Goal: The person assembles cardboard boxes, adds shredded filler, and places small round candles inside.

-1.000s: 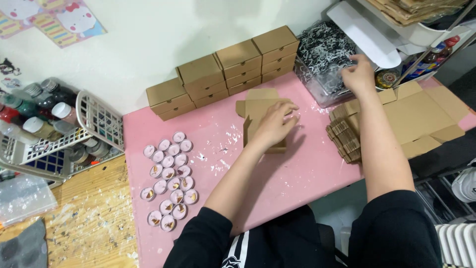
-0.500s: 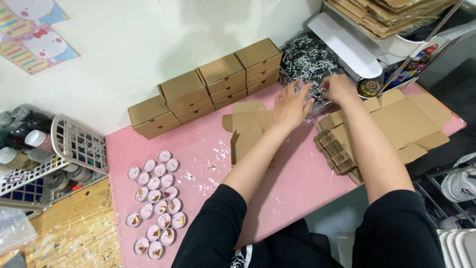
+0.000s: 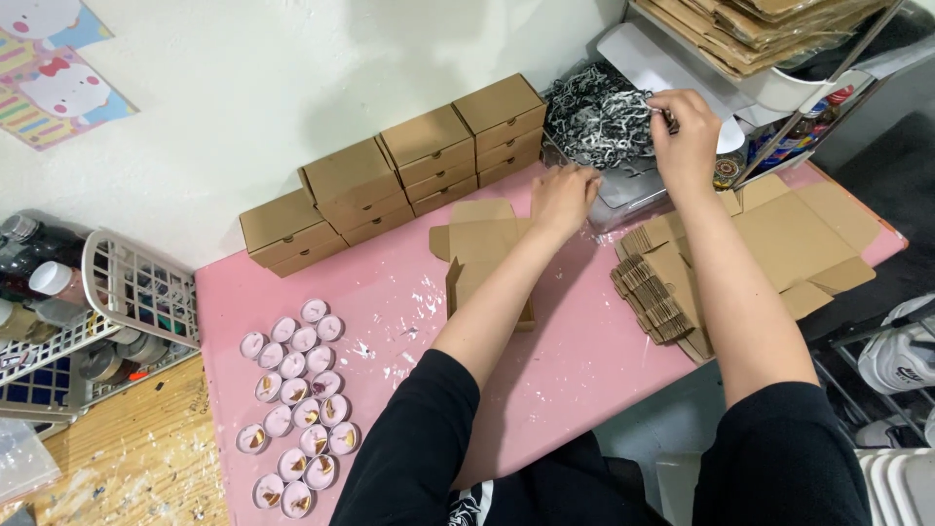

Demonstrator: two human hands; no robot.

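The right hand (image 3: 688, 131) pinches a tuft of black-and-white paper shred (image 3: 596, 122) in its grip, above a clear tub (image 3: 623, 200) at the pink bench's (image 3: 575, 360) far edge. The left hand (image 3: 563, 198), fingers loosely curled and holding nothing, rests against the tub, beside a half-folded cardboard box (image 3: 482, 253).

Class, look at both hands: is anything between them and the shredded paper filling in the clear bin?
Nothing visible does. The right hand is already in the shredded paper filling, and the left hand sits at the clear bin edge beside it.

Bright, even overhead light, no glare. Soft shadows under forearms on pink table (image 3: 321, 282) (also behind cardboard boxes (image 3: 409, 161) on wall). Sharp centre, slight wide-angle bend at edges.
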